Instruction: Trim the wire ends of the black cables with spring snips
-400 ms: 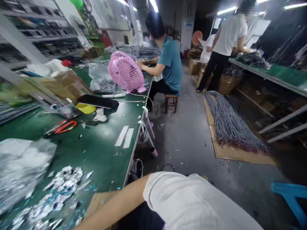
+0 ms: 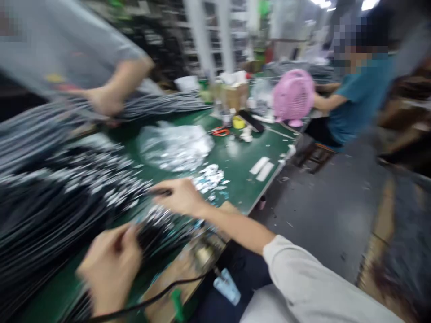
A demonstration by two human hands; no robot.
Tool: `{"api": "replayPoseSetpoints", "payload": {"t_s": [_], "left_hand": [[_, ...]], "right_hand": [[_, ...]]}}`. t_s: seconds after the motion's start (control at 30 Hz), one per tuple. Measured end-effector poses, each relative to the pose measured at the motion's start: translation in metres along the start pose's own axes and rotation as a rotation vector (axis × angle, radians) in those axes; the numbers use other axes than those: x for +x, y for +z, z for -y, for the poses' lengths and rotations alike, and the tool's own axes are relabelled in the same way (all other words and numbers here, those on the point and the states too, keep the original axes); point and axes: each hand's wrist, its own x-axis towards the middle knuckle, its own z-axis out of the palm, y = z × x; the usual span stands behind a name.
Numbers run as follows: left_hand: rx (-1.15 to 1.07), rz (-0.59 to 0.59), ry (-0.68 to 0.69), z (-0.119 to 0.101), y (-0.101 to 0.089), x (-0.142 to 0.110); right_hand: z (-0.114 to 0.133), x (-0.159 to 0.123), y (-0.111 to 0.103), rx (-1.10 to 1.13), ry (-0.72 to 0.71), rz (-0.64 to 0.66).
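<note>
Motion blurs the view. My left hand (image 2: 112, 264) is at the lower left with its fingers pinched together, beside black cables with silvery ends (image 2: 158, 220). Whatever is in that pinch is too smeared to name. My right hand (image 2: 182, 195) reaches over the table with its fingers closed around a small dark piece, which I cannot identify. It is close to the shiny ends (image 2: 117, 179) of a large bundle of black cables (image 2: 50, 224). A single black cable (image 2: 161, 291) curves below my left hand.
Across the green table (image 2: 235, 154), a co-worker's hand (image 2: 109, 101) touches grey cables (image 2: 164, 105). A plastic bag (image 2: 178, 146), silvery scraps (image 2: 210, 177), orange-handled pliers (image 2: 220, 131) and a pink fan (image 2: 293, 96) are on the table. Another person in teal (image 2: 367, 98) sits beyond.
My view has swung left and back over the table, bringing both hands, the black cables and the co-worker across the table into sight. The fan and seated person now appear farther right.
</note>
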Motion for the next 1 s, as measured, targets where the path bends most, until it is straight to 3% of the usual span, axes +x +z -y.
{"api": "replayPoseSetpoints", "payload": {"t_s": [0.07,0.17,0.3,0.4,0.53,0.8,1.0], "left_hand": [[-0.043,-0.122,0.058,0.007,-0.005,-0.003],[-0.105,-0.144,0.028,0.013,-0.008,0.004],[-0.272,-0.164,0.033,0.01,-0.011,0.009],[-0.283,-0.161,0.038,0.007,-0.013,0.006],[-0.253,-0.143,0.07,0.007,-0.013,0.006],[-0.247,-0.129,0.093,0.007,-0.013,0.006],[-0.328,-0.095,0.083,0.01,-0.014,0.006]], "right_hand": [[-0.002,0.002,0.015,0.028,-0.047,0.072],[-0.009,0.009,0.022,-0.169,-0.193,0.02],[-0.005,0.006,0.027,-0.045,-0.301,0.116],[0.002,-0.002,0.031,0.064,-0.304,0.171],[0.005,-0.003,0.034,0.128,-0.284,0.147],[0.005,-0.005,0.031,0.025,-0.389,0.131],[0.005,-0.004,0.032,0.078,-0.331,0.174]]}}
